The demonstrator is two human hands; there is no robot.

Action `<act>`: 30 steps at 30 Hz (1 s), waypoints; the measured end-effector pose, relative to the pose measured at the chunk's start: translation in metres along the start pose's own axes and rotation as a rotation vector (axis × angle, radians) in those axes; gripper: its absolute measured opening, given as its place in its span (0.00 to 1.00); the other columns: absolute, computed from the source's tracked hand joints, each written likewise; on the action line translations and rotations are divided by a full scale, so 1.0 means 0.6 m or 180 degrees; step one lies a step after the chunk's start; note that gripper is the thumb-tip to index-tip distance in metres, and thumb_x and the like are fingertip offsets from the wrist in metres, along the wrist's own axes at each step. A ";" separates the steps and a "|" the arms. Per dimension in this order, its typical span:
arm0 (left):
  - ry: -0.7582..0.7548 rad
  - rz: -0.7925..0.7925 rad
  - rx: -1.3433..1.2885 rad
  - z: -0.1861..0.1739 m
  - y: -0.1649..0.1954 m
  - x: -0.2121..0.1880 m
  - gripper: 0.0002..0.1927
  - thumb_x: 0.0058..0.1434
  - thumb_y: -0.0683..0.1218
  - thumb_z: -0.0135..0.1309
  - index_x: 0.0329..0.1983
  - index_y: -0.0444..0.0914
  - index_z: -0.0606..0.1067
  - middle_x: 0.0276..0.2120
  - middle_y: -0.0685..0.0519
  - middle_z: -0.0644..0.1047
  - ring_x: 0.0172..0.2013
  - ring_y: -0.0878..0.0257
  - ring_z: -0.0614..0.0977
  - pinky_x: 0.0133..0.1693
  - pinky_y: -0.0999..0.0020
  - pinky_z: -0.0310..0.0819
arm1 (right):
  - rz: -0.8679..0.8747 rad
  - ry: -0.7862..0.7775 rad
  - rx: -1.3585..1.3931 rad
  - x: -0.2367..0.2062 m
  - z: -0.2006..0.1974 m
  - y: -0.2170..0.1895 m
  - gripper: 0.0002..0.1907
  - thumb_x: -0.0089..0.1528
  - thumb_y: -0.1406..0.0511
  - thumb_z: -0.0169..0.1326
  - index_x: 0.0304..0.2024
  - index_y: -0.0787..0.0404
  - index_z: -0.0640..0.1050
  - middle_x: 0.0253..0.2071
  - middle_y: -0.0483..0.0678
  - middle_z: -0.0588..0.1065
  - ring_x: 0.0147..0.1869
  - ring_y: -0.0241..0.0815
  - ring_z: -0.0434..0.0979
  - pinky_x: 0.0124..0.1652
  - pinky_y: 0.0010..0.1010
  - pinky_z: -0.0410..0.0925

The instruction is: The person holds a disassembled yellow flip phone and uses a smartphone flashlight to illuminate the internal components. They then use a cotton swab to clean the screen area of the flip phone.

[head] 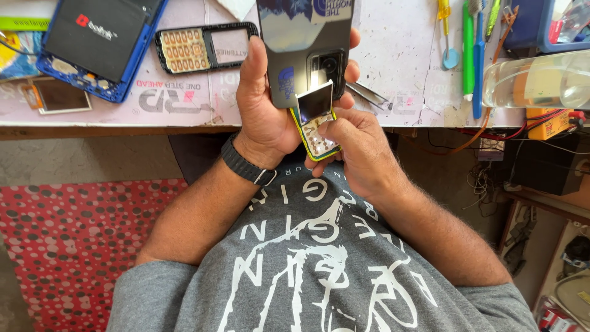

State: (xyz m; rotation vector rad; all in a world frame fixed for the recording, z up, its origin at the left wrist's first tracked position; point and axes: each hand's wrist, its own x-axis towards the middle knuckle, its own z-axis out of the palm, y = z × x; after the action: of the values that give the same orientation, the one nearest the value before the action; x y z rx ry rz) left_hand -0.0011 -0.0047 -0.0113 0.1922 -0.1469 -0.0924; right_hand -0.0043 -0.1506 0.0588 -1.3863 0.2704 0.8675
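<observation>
While the right hand (359, 144) pinched a small yellow-edged phone (314, 132) between thumb and fingers (329, 132), its little screen (314, 103) tilted up, the left hand (264, 104) wrapped its fingers around a dark smartphone (304, 43) held camera-side up just above it. Both hung at the worktop (393, 55) edge, near tweezers (369, 95), a keypad frame (206, 46) and screwdrivers (476, 55).

Dark smartphone (304, 43) showing its back, camera end nearest the person. Small yellow-edged keypad phone (314, 129) lying open against it, loose display (314, 103) tilting up.
</observation>
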 end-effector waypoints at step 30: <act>0.0127 0.0017 0.0041 0.012 0.002 0.005 0.45 0.69 0.72 0.46 0.66 0.26 0.66 0.57 0.34 0.73 0.49 0.51 0.81 0.43 0.59 0.85 | 0.0011 -0.0110 0.0114 -0.001 -0.007 0.008 0.15 0.60 0.68 0.44 0.44 0.75 0.75 0.31 0.56 0.77 0.27 0.45 0.80 0.24 0.33 0.73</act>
State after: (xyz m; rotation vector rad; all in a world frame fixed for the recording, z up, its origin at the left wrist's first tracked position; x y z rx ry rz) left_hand 0.0012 -0.0050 -0.0038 0.2063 -0.1083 -0.0823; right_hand -0.0067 -0.1551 0.0550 -1.3368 0.2605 0.8848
